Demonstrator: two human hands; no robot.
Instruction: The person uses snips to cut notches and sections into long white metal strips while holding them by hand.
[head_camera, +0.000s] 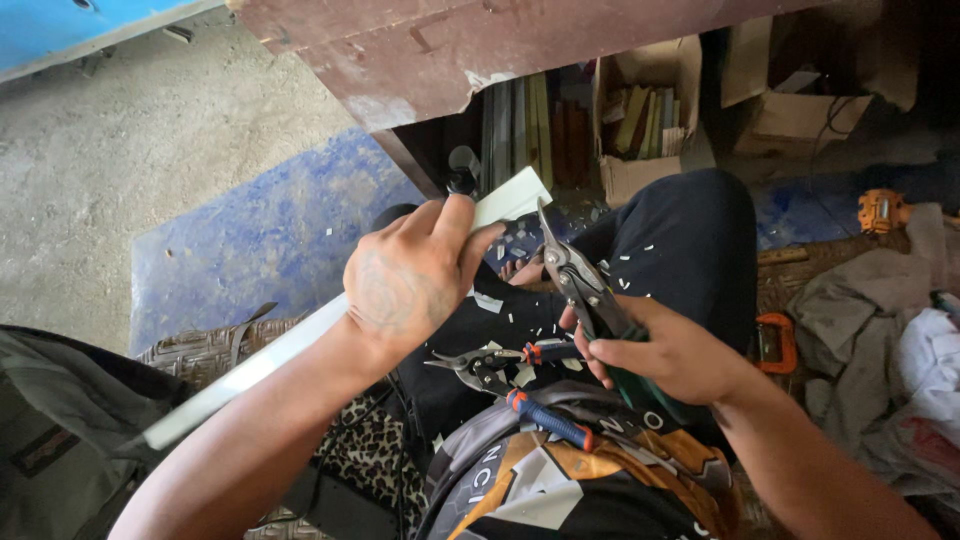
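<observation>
Left hand (405, 285) mid-frame, fingers closed round long white strip (300, 340) running lower left to upper centre. Right hand (665, 355) grips green-handled snips (585, 290), blades near strip's end. Second snips (510, 385) on lap.

At twelve o'clock from the left hand (405, 285), the long white plastic strip (300, 340) looks smooth and matt. The grey metal snips (580, 285) with green rubbery grips show dull steel. The blue floor mat (250, 240) at ten o'clock looks scuffed.
</observation>
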